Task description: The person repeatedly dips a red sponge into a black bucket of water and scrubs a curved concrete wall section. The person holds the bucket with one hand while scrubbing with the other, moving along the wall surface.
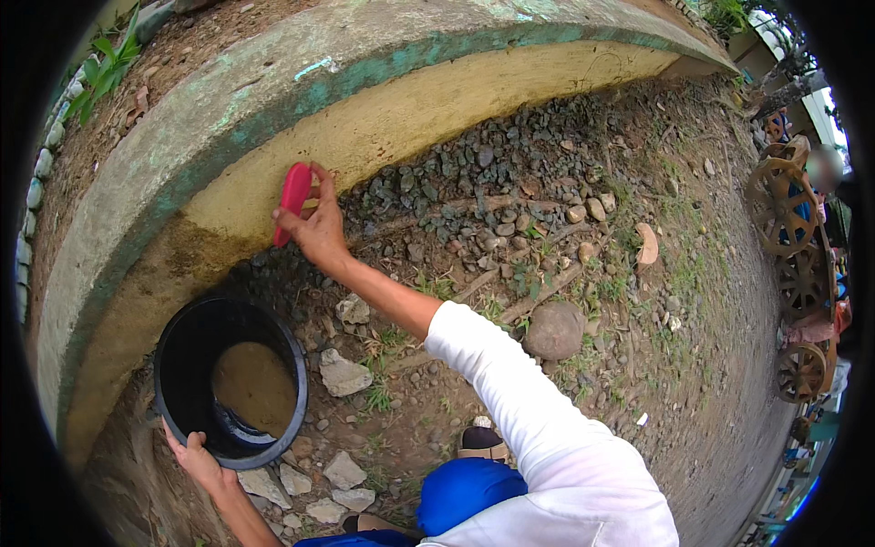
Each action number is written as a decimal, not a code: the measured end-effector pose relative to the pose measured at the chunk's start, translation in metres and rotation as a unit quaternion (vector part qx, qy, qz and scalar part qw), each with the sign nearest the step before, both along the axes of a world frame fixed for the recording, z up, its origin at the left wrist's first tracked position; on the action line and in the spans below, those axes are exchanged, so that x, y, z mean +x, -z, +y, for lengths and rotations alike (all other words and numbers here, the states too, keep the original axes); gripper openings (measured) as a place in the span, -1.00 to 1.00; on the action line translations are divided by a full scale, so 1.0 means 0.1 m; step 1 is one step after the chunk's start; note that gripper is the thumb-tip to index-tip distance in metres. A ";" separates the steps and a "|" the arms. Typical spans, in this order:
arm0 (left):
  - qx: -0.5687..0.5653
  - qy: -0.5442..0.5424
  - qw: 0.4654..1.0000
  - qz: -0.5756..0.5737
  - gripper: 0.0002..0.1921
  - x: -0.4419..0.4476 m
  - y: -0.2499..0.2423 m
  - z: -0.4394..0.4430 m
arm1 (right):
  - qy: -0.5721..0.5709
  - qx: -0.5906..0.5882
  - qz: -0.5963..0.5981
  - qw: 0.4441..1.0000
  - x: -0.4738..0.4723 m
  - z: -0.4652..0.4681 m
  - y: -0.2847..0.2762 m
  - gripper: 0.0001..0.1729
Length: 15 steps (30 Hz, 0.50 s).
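Observation:
My right hand [316, 219] grips a pink scrub brush [294, 202] by its back, held against the yellow face of a low concrete wall [410, 116]. Its bristles are hidden. At the lower left, my left hand [198, 457] holds the rim of a black plastic bucket [232, 308], tilted so that its inside shows. Murky brown water [254, 383] lies in its bottom. The wall is wet and dark [198, 249] between the brush and the bucket. Green paint, worn in places, runs along the edge of the grey wall top.
Broken concrete pieces [344, 373] lie right of and below the bucket. A large round stone [555, 330] sits right of my white sleeve. Roots, pebbles and grass cover the ground along the wall. Wooden wheels [779, 205] and people stand at the far right. A green plant [102, 75] grows behind the wall.

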<state>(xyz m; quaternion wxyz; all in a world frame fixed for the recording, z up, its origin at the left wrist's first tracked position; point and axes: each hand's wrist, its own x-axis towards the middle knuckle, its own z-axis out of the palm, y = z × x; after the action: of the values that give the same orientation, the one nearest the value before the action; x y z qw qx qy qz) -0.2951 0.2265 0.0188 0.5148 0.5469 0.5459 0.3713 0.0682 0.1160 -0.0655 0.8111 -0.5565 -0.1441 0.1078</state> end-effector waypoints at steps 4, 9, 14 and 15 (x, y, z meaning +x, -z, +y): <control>0.020 -0.009 1.000 0.012 -0.21 -0.11 -0.01 -0.02 | -0.371 -0.248 -0.260 0.856 -1.18 0.41 -0.28 0.01; 0.031 0.041 0.999 -0.015 -0.18 0.09 0.13 -0.27 | -0.305 -0.498 -0.442 0.680 -1.67 0.96 0.64 -0.21; 0.066 0.062 0.996 -0.022 -0.11 -0.03 0.11 -0.21 | -0.511 -0.524 -0.368 0.573 -2.24 1.05 0.76 -0.33; 0.081 0.050 0.995 -0.035 -0.10 -0.21 0.13 -0.03 | -0.548 -0.489 -0.389 0.557 -2.41 1.07 0.46 -0.32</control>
<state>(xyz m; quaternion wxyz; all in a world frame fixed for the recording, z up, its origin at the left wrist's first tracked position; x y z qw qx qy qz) -0.3165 0.2238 0.0058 0.5053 0.5998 0.4676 0.4077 -0.1729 0.2226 -0.1118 0.0643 -0.6695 -0.6474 0.3585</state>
